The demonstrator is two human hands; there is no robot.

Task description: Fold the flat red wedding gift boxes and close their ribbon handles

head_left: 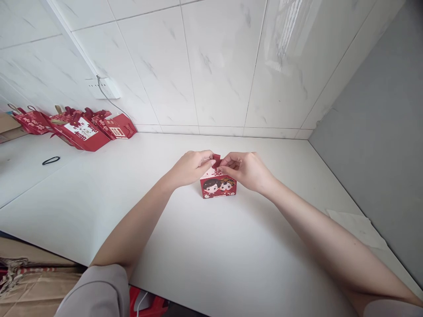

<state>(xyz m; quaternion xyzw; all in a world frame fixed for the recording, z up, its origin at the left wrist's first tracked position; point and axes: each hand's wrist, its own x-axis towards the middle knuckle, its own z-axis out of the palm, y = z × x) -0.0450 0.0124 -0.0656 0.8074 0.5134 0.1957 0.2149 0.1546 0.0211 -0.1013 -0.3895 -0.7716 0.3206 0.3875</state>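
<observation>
A small red gift box (219, 189) stands upright on the white table, with two cartoon figures printed on its front. A dark red strip (217, 157) sticks up from its top between my hands. My left hand (191, 168) pinches the upper left part of the box, its thumb beside the strip. From the other side, my right hand (246, 171) has thumb and fingertips closed at the top of the box, near the strip. Exactly what lies between the right fingertips is hidden.
Several red gift boxes (89, 134) with handles stand against the tiled wall at the left. A black loop (50, 160) lies before them on the table (198, 259). White paper (357, 226) lies at the right edge; brown cardboard (39, 290) is below left.
</observation>
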